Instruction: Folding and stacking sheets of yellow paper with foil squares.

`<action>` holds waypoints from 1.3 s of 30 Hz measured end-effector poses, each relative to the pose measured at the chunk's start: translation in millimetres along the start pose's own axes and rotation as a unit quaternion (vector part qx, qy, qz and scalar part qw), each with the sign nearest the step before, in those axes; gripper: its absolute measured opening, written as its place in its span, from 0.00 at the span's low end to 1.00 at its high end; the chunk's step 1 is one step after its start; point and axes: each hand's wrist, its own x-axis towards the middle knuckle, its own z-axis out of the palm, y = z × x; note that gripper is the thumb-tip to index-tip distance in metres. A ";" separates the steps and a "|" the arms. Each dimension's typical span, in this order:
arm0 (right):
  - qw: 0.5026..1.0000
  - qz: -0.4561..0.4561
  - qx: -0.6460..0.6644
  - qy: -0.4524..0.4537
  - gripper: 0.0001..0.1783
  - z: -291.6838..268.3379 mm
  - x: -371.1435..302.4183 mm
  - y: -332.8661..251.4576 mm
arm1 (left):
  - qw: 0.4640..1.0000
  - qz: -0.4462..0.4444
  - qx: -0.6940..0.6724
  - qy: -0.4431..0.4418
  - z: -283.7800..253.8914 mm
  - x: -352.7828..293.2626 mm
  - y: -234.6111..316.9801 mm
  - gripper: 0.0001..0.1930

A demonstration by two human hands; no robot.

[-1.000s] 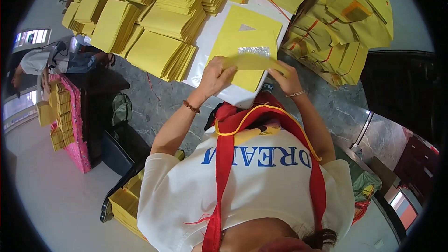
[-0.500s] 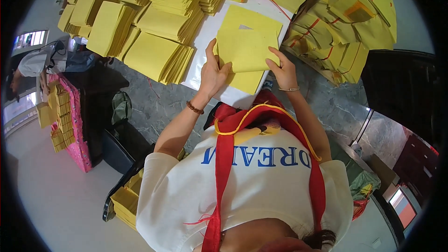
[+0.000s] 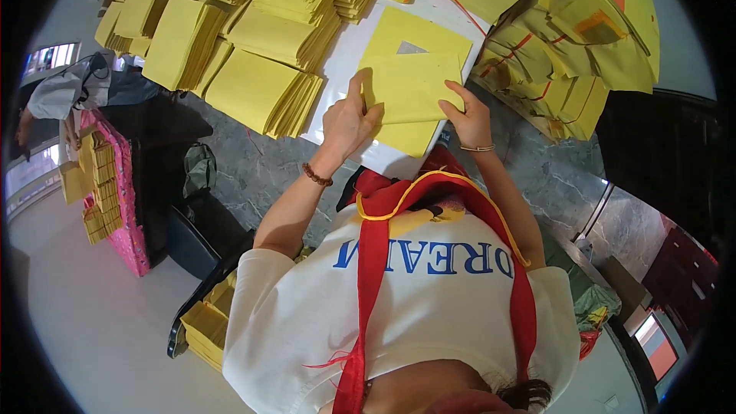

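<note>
My left hand [image 3: 349, 121] is at the left edge of a folded yellow paper [image 3: 414, 88], its index finger stretched up along that edge and its thumb near the lower corner. At the right edge, my right hand [image 3: 471, 116] holds the same paper between thumb and fingers. Beneath it lies another yellow sheet [image 3: 418, 27], which shows above and below the folded one. A small grey patch [image 3: 410, 47] appears at the upper edge of the folded paper. Both rest over a white work surface [image 3: 335, 80].
Stacks of folded yellow paper [image 3: 264, 92] crowd the left and far side. Bundles tied with red string [image 3: 537, 69] stand at the right. A black chair [image 3: 203, 238] with more yellow bundles is at lower left. Another person [image 3: 69, 96] bends over a pink-covered table [image 3: 126, 207].
My left hand has shifted slightly right and down along the folded paper's edge. The paper sits slightly lower, and more of the grey patch shows. My right hand keeps its place on the edge.
</note>
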 end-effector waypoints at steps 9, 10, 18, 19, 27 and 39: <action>0.999 0.010 -0.051 0.007 0.21 1.9 -0.2 -7.4 | 0.920 0.303 0.176 0.179 21.0 22.3 31.7 0.24; 0.999 0.010 -0.052 0.007 0.21 2.2 -0.3 -8.4 | 0.906 0.349 0.174 0.166 26.8 24.6 35.9 0.25; 0.975 -0.065 -0.014 0.214 0.13 10.5 -7.0 8.7 | 0.910 0.334 0.226 0.094 50.9 30.5 23.9 0.28; 0.974 -0.065 -0.015 0.214 0.13 10.3 -8.7 11.8 | 0.910 0.335 0.226 0.090 50.6 30.7 24.1 0.28; 0.911 0.299 0.282 -0.045 0.14 -1.1 -5.4 16.2 | 0.910 0.368 0.179 0.072 42.6 30.5 23.4 0.32; 0.960 0.226 0.140 -0.085 0.13 -13.1 -3.8 -17.6 | 0.897 0.387 0.177 0.120 46.6 26.5 14.6 0.35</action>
